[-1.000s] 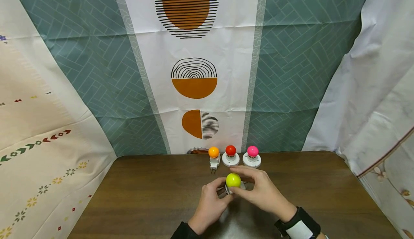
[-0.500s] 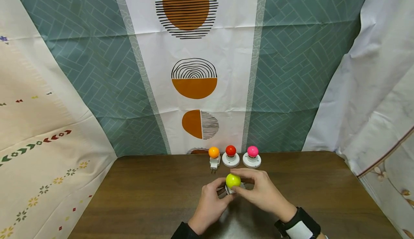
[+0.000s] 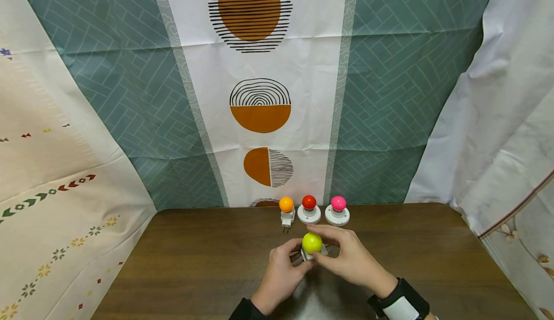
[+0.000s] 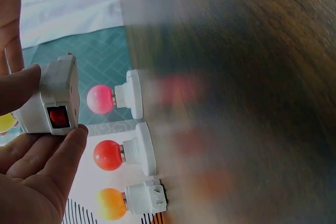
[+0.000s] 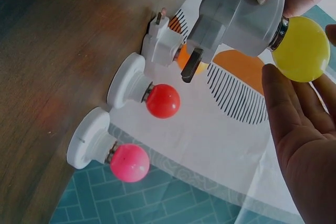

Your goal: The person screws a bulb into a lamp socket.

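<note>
Just above the table, my left hand [image 3: 279, 274] grips a white plug-in lamp holder [image 4: 50, 98] between thumb and fingers. A red rocker switch [image 4: 59, 117] shows on its side, and a flat metal prong [image 5: 192, 65] sticks out of it. A round yellow light bulb [image 5: 301, 49] sits in the holder, its metal collar [image 5: 280, 33] partly exposed. My right hand [image 3: 352, 257] holds the bulb with its thumb and fingertips. How deep the bulb is seated cannot be told.
Along the table's [image 3: 207, 262] back edge stand an orange bulb [image 3: 286, 204] in a plug-in holder, then a red bulb [image 3: 309, 202] and a pink bulb [image 3: 338, 203] in round white bases. Patterned cloth [image 3: 277, 60] hangs right behind them.
The right thumb has shifted slightly to the right along the yellow bulb. The left hand and the lamp holder have stayed in place.
</note>
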A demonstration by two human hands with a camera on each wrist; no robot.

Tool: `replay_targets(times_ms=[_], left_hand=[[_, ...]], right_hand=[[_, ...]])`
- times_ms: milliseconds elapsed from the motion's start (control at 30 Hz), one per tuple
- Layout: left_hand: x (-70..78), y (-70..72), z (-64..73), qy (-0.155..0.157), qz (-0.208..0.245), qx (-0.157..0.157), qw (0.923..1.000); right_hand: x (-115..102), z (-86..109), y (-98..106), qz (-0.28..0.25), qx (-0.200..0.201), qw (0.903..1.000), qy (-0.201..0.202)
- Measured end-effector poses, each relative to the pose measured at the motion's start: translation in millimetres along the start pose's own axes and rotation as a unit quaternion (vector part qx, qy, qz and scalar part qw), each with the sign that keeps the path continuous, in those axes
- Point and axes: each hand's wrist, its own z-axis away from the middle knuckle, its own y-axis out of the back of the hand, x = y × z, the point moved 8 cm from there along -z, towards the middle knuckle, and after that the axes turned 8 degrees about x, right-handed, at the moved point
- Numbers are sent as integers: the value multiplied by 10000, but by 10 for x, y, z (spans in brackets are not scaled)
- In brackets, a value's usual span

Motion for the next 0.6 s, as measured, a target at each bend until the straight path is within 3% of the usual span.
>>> replay_targets(times_ms=[333,600], left_hand=[[-6,-1,8,-6,-26,-4,10000],[-3,7,12,-10,-33,20,10000]], right_hand=[[28,3,40,-95,289,9994,-162],[-16,15,26,30,123,9998,123]])
